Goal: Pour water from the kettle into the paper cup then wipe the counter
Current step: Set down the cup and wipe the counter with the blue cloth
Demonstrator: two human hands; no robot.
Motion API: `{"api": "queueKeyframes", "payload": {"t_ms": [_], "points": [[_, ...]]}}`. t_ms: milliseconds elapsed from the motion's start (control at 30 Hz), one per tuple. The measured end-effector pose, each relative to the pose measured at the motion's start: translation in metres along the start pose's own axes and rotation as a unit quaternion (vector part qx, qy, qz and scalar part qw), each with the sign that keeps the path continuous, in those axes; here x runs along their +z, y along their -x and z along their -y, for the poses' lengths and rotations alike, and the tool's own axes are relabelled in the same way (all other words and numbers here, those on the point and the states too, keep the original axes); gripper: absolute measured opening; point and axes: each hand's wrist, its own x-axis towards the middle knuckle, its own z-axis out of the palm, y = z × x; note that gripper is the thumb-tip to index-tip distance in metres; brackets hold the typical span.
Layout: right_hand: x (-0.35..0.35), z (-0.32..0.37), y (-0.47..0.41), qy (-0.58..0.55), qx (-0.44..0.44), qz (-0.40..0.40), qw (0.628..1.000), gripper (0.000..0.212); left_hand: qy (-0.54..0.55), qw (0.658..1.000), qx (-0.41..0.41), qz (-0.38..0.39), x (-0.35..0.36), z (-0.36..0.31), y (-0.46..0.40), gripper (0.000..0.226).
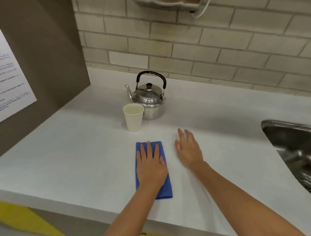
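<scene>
Cloth [163,188] lies under my left hand [151,165], fingers spread flat pinning it, long axis running away from me toward the paper cup [133,119] (kettle [149,99] just behind), right hand [188,149] open on the bare counter [77,158] beside it.

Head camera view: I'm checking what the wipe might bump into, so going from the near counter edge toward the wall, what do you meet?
Blue cloth under the flat left hand, right hand on the counter, paper cup, kettle.
</scene>
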Motion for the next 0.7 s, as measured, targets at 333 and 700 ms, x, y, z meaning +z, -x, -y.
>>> {"api": "queueKeyframes", "payload": {"t_ms": [333, 700], "points": [[0.008, -0.019, -0.034, -0.020, 0.018, -0.057, 0.998, 0.048, 0.000, 0.997, -0.076, -0.017, -0.003, 0.006, -0.020, 0.055], [0.001, -0.045, -0.055, -0.085, 0.051, -0.065, 0.993, 0.046, 0.027, 0.999, 0.029, -0.033, 0.015, 0.004, -0.030, 0.054]]}}
